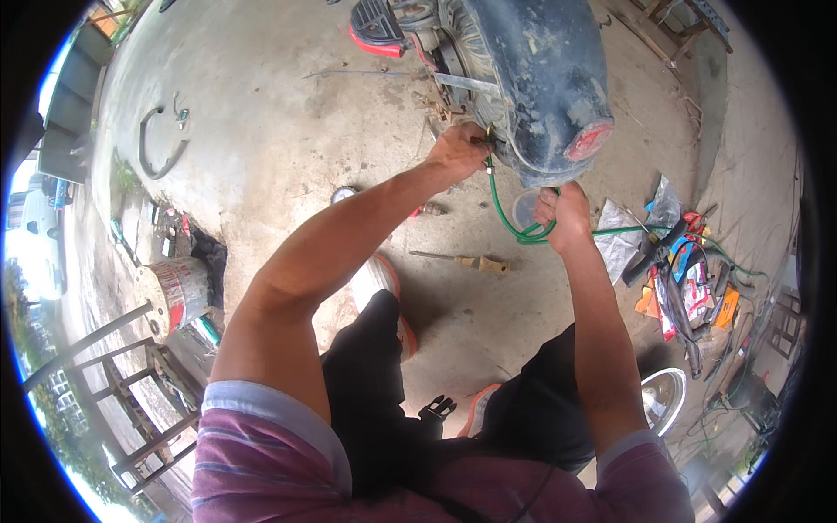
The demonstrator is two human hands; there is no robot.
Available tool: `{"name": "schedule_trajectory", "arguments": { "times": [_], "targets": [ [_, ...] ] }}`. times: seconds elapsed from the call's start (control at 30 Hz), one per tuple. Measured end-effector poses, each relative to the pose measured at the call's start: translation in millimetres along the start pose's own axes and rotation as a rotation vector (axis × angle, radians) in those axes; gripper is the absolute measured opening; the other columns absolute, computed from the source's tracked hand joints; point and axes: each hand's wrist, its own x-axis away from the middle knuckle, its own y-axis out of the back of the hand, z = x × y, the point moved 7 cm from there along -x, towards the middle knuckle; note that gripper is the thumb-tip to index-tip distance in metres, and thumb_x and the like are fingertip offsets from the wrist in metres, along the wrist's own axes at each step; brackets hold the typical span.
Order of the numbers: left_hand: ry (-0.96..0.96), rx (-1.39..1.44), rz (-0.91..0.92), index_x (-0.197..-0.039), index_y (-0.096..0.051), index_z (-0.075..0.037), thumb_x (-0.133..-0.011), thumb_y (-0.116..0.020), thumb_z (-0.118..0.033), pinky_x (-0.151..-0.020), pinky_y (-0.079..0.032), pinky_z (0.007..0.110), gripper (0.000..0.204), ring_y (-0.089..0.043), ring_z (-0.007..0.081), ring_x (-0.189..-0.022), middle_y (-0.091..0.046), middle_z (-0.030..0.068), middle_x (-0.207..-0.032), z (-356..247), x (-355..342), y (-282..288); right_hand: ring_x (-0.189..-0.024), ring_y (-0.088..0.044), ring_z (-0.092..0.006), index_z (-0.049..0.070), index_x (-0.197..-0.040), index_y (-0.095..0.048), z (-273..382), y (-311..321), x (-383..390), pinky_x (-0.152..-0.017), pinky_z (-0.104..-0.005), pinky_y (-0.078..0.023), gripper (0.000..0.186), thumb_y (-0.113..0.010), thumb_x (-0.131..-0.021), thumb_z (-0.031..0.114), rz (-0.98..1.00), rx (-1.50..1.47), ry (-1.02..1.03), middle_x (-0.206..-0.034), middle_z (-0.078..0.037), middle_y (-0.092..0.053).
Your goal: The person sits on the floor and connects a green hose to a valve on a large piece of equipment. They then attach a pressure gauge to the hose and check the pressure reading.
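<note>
Your purple striped fabric shirt [270, 471] fills the view from seven o'clock to five. Toward twelve, your left hand [459, 152] is closed around the metal end fitting [490, 166] of a slim, green, flexible hose [526, 237], close by the dusty, dark, rounded fender [558, 78] at one o'clock. The step seems to be guiding that fitting into place beside the fender: steady your wrist and press along its own line, never sideways. Your right hand [567, 213], between two and three o'clock, grips the hose in a fist; use it to feed slack so the loop doesn't tug or kink.

Again from the left, your left forearm [362, 222] covers part of a round, pale-faced gauge [343, 193] toward ten o'clock, its dial unreadable. Your left hand masks the fitting's tip, so whether it is seated cannot be told. Toward three, the hose grows hard to trace around a jumbled heap of bright wrappers and black strips [697, 288].
</note>
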Motion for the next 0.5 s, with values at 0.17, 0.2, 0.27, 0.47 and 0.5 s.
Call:
{"name": "schedule_trajectory", "arguments": {
  "times": [0.17, 0.2, 0.27, 0.47, 0.5],
  "targets": [
    [-0.279, -0.066, -0.247, -0.116, -0.062, -0.003, -0.092, -0.069, -0.021, -0.072, -0.057, 0.032, 0.031, -0.072, 0.0195, -0.078, -0.073, 0.0107, -0.086, 20.5, -22.9, 13.3, -0.051, -0.03, -0.0082, 0.017, -0.087, -0.045, -4.0, -9.6, 2.1, -0.05, -0.0291, -0.028, 0.024, -0.048, -0.104, 0.033, 0.001, -0.043, -0.002, -0.066, 0.006, -0.036],
    [-0.205, -0.064, -0.22, -0.116, -0.061, -0.004, -0.091, -0.07, -0.024, -0.071, -0.056, 0.031, 0.032, -0.072, 0.019, -0.078, -0.073, 0.0095, -0.085, 21.2, -26.6, 8.3, -0.051, -0.031, -0.008, 0.017, -0.088, -0.045, -4.4, -3.2, -0.4, -0.05, -0.0295, -0.028, 0.022, -0.048, -0.104, 0.032, -0.043, -0.032, 0.0, -0.067, 0.006, -0.036],
    [-0.218, -0.049, -0.285, -0.115, -0.06, -0.004, -0.089, -0.071, -0.02, -0.071, -0.055, 0.033, 0.033, -0.072, 0.0198, -0.079, -0.073, 0.011, -0.084, 31.7, -31.8, 10.7, -0.051, -0.031, -0.0079, 0.017, -0.089, -0.045, -10.8, -4.4, -7.2, -0.049, -0.029, -0.028, 0.022, -0.047, -0.105, 0.033, -0.011, -0.023, -0.007, -0.068, 0.005, -0.037],
    [-0.156, 0.002, -0.369, -0.108, -0.066, -0.005, -0.08, -0.074, -0.017, -0.074, -0.055, 0.037, 0.031, -0.072, 0.0256, -0.082, -0.073, 0.0146, -0.088, 9.6, -11.4, 10.3, -0.052, -0.031, -0.0081, 0.016, -0.091, -0.045, -15.5, 16.3, -19.7, -0.047, -0.0269, -0.023, 0.024, -0.044, -0.105, 0.036, 0.014, -0.064, -0.021, -0.068, 0.005, -0.037],
    [-0.173, -0.003, -0.404, -0.106, -0.067, -0.005, -0.079, -0.075, -0.016, -0.074, -0.055, 0.038, 0.03, -0.072, 0.0266, -0.082, -0.073, 0.0148, -0.088, 11.1, -10.8, 10.9, -0.052, -0.032, -0.0081, 0.016, -0.092, -0.045, -17.5, 17.0, -21.9, -0.047, -0.0271, -0.023, 0.024, -0.045, -0.105, 0.036, 0.004, -0.051, -0.021, -0.068, 0.005, -0.038]
  ]
}}
